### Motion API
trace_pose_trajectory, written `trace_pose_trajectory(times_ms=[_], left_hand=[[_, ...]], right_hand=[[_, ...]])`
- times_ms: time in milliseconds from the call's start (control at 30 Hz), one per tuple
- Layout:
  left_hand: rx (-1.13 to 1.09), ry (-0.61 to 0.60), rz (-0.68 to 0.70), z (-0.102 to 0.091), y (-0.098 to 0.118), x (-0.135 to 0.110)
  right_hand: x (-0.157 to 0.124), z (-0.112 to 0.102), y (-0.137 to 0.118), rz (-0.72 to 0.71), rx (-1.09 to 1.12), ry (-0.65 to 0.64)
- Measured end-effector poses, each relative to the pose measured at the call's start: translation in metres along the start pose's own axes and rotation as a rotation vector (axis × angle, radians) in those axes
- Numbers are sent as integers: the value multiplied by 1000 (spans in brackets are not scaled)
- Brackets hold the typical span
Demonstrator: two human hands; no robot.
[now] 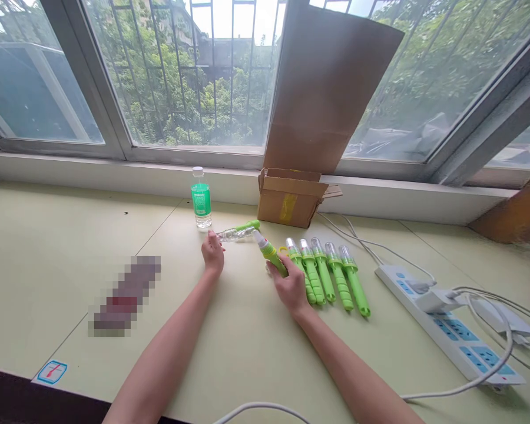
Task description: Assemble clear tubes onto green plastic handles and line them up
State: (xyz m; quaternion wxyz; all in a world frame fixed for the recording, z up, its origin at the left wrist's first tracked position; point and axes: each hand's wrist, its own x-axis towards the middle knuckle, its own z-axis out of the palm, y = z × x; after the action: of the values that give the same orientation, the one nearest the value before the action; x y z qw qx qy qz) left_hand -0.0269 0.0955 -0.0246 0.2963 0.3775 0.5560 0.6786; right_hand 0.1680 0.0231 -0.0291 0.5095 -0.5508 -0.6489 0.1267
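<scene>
My right hand (290,287) is closed around the green handle of a small torch (267,249), its clear tip tilted up and to the left. My left hand (212,252) reaches toward another green torch (238,232) that lies on the table; the fingertips are at its clear end and curl downward. A row of several green torches (331,272) lies side by side just right of my right hand, clear heads pointing away from me.
A water bottle (201,204) with a green label stands behind the left hand. An open cardboard box (289,197) sits by the window sill. A white power strip (450,327) with cables lies at the right. A blurred patch (126,294) lies left.
</scene>
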Motion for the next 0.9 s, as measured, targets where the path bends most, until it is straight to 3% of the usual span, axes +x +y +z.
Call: trace_pose_trajectory(times_ms=[133, 300, 567, 733, 900], left_hand=[[-41, 41, -53, -3, 7, 0], [-58, 18, 1, -2, 9, -6], [7, -146, 188, -4, 10, -14], [122, -303, 266, 1, 15, -27], [132, -318, 264, 5, 15, -34]], right_hand=[[1, 1, 3, -46, -14, -20], [0, 2, 4, -103, -85, -50], [-4, 3, -1, -177, -279, -142], [-4, 4, -2, -246, -280, -243], [-3, 3, 0, -188, -224, -229]])
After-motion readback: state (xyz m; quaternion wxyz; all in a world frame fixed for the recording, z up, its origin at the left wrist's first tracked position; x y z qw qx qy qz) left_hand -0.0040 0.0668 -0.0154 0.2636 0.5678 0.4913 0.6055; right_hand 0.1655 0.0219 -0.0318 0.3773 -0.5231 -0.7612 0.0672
